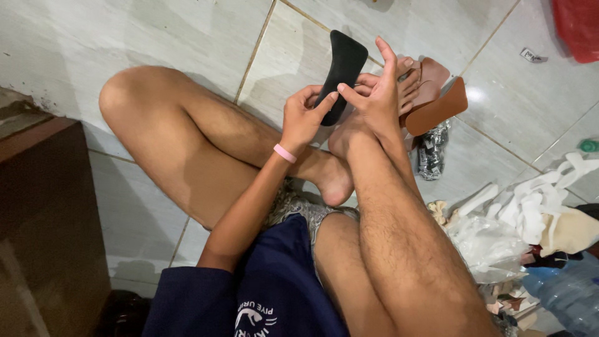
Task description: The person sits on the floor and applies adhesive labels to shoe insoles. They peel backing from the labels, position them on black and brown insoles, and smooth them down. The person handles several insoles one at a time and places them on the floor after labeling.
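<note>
I sit on a tiled floor with my legs folded in front of me. A black insole-shaped sole piece [344, 59] stands upright between my hands. My left hand [302, 118], with a pink band at the wrist, pinches its lower edge with thumb and fingers. My right hand [376, 93] meets it from the right, thumb and forefinger on the same lower edge, the other fingers spread upward. Just behind my right hand lie my toes and two brown sole pieces [438, 103].
A dark wooden cabinet [47, 224] stands at the left. At the right are a crumpled foil wrapper [430, 153], clear plastic bags [490, 240], white straps [540, 200], a beige piece [571, 231] and a blue plastic bottle [564, 290]. A red object [579, 25] sits top right.
</note>
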Demonstrator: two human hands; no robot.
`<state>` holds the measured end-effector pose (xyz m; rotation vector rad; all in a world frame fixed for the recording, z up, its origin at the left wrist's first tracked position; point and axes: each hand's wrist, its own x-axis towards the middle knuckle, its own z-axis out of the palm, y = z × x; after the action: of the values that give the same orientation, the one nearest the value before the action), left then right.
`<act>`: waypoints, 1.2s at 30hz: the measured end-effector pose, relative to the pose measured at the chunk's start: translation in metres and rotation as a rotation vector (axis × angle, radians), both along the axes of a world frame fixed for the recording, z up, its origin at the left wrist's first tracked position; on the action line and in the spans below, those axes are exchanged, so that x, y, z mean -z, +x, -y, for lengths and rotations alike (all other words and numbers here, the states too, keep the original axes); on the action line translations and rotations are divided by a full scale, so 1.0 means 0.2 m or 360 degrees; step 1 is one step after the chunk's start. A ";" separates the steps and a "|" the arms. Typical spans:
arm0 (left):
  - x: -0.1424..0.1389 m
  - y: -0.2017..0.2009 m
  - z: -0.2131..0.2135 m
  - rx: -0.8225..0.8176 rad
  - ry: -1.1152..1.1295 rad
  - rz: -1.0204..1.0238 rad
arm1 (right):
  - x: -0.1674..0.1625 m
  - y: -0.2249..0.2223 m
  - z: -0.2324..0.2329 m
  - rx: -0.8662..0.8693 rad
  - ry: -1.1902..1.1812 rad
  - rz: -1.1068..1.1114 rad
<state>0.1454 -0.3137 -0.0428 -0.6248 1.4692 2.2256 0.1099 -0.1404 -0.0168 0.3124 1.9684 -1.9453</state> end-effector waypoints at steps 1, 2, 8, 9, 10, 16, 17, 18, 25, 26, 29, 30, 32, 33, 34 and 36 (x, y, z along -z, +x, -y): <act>0.00 0.00 0.00 0.0007 -0.0002 0.0003 | 0.00 0.00 0.00 -0.0003 0.0009 -0.0011; 0.01 0.00 0.01 0.0017 -0.0005 0.0007 | 0.01 0.00 0.00 -0.0008 -0.0007 -0.0015; 0.04 0.01 0.01 -0.0066 0.0205 -0.0071 | 0.01 0.00 0.01 0.0023 -0.0056 0.0019; 0.05 0.02 0.01 -0.0055 0.0207 -0.0091 | 0.00 0.00 0.01 0.0031 -0.0065 0.0020; 0.05 0.02 0.01 -0.0045 0.0209 -0.0109 | 0.00 0.00 0.01 0.0039 -0.0074 0.0021; 0.07 0.07 0.05 -0.0008 0.0372 0.0114 | 0.01 0.00 0.00 0.0109 -0.0121 -0.0008; 0.07 0.07 0.06 0.0007 0.0387 0.0164 | 0.01 0.00 0.00 0.0113 -0.0115 -0.0008; 0.07 0.08 0.06 0.0014 0.0390 0.0160 | 0.02 0.01 -0.01 0.0116 -0.0110 -0.0007; 0.04 0.08 0.05 0.0016 0.0375 0.0033 | 0.04 0.02 -0.03 0.0048 -0.0116 -0.0035; 0.03 0.08 0.05 0.0015 0.0354 0.0014 | 0.04 0.02 -0.03 0.0045 -0.0125 -0.0034; 0.01 0.06 0.04 0.0039 0.0157 -0.0128 | 0.04 0.02 -0.03 0.0034 -0.0125 -0.0038; 0.00 0.06 0.03 0.0025 0.0147 -0.0106 | 0.04 0.02 -0.03 0.0019 -0.0108 -0.0053; -0.01 0.05 0.03 -0.0004 0.0127 -0.0063 | 0.04 0.01 -0.03 0.0001 -0.0098 -0.0070; -0.01 0.05 0.03 -0.0002 0.0116 -0.0071 | 0.04 0.01 -0.03 -0.0003 -0.0106 -0.0072; -0.01 0.05 0.03 0.0000 0.0105 -0.0079 | 0.03 0.01 -0.03 -0.0006 -0.0115 -0.0073; 0.00 0.05 0.03 0.0013 0.0088 -0.0084 | 0.03 0.01 -0.03 -0.0001 -0.0095 -0.0065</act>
<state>0.1554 -0.3194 -0.0424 -0.5456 1.4276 2.2842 0.1117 -0.1338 -0.0223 0.2582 1.9305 -2.0213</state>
